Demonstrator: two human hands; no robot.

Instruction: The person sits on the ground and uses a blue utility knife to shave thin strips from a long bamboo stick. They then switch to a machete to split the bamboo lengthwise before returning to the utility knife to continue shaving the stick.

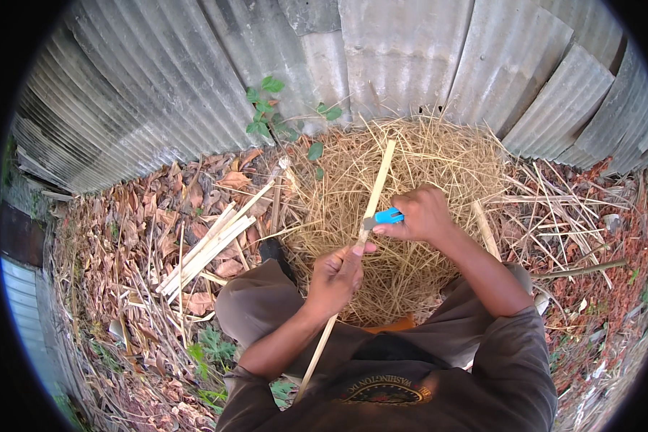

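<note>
A long, pale strip of split bamboo (379, 180) runs slantwise from the pile of shavings down past my left side. My left hand (336, 279) is closed around its middle, the thumb lying along the strip. Just above that, my right hand (423, 214) grips a utility knife (389, 217) with a bright blue handle. Its blade rests against the strip, a short way beyond my left fingers. The strip's lower end passes over my lap beside my shirt.
Thin curled shavings (439, 158) heap up between my legs and the corrugated metal fence (410, 57). Several cut strips (212, 248) lie on dry leaves at left. Scattered thin sticks (569, 216) lie at right. A green plant (263, 115) grows by the fence.
</note>
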